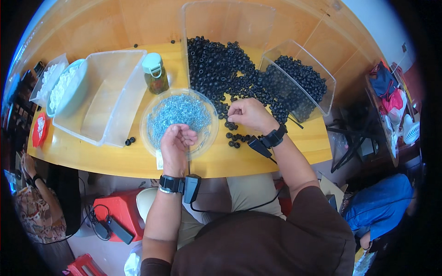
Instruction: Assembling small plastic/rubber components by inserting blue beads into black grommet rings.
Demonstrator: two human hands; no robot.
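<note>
My left hand (177, 142) is raised over the near part of a round clear dish (212, 133), palm turned up and fingers curled in. A heap of small shiny blue-silver pieces (177, 112) fills the dish, each too small to make out. To its right, my right hand (252, 115) has thumb and fingertips drawn together in a pinch beside the spread of black ring-shaped parts (216, 69). A few loose black rings (237, 138) lie just below that hand. What either set of fingers holds, if anything, is hidden.
A clear bin (301, 83) of black parts lies tipped at right, with a large upright clear bin (225, 20) behind the heap. Leftward are a green-lidded bottle (155, 73), a clear tub (103, 96), a bowl of white pieces (69, 87) and a red dish (40, 130). People sit at both sides.
</note>
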